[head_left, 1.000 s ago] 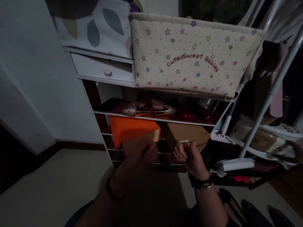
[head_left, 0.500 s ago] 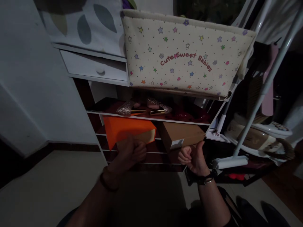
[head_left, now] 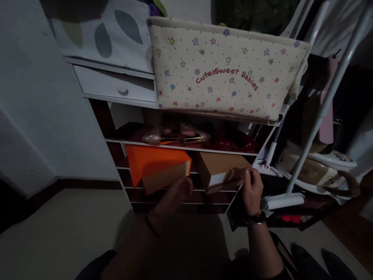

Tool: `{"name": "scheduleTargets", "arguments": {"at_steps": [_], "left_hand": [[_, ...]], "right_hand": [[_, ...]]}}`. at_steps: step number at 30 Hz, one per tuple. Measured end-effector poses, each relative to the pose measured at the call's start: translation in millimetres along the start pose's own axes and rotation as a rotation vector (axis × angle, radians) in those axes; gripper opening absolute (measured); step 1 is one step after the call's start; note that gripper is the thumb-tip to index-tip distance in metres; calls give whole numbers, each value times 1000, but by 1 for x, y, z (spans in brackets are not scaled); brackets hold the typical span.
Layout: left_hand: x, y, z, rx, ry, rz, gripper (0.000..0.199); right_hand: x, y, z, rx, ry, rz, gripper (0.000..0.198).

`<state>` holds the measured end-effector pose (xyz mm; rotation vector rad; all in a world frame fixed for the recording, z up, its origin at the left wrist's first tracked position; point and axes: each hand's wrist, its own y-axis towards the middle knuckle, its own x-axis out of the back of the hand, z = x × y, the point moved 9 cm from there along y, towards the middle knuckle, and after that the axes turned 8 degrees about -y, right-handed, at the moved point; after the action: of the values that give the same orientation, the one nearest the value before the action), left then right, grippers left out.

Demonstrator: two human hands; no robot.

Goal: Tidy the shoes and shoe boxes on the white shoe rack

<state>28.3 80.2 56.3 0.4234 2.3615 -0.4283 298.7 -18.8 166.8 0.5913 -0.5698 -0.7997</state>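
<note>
Right hand [head_left: 252,184] now at brown box [head_left: 225,165] corner, left hand [head_left: 184,188] now by orange box [head_left: 154,159]; both narrow, can't tell grip. Boxes look reachable.

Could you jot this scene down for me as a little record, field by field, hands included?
Left hand: fingers curled, near the right end of the orange box; contact unclear
Right hand: fingers at the right corner of the brown cardboard box; firmness of grip unclear
Box marking: white label on the brown cardboard box
Shelf above boxes: glittery shoes, glossy dark red shoes
Higher up: star-print fabric basket reading "Cute Sweet Babies"
Lighting: dim
</note>
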Motion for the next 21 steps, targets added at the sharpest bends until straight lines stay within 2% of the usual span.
{"name": "scheduleTargets", "arguments": {"at_steps": [2, 4, 7, 11, 15, 17, 21], "left_hand": [[9, 12, 31, 81, 105, -112, 37], [13, 21, 58, 163, 119, -180, 51], [0, 31, 81, 216, -21, -105, 69], [-6, 30, 81, 188, -126, -99, 79], [-8, 8, 79, 227, -104, -66, 79], [-9, -5, 80, 256, -80, -26, 82], [-10, -23, 83, 285, -35, 52, 81]], "right_hand": [[-6, 0, 2, 175, -180, 16, 39], [-25, -5, -2, 287, -318, 130, 46], [-52, -20, -8, 380, -529, 295, 51], [-54, -38, 2, 482, -690, 344, 74], [-45, -58, 14, 574, -784, 384, 105], [-47, -72, 20, 649, -794, 408, 106], [-52, -92, 35, 774, -739, 374, 90]]}}
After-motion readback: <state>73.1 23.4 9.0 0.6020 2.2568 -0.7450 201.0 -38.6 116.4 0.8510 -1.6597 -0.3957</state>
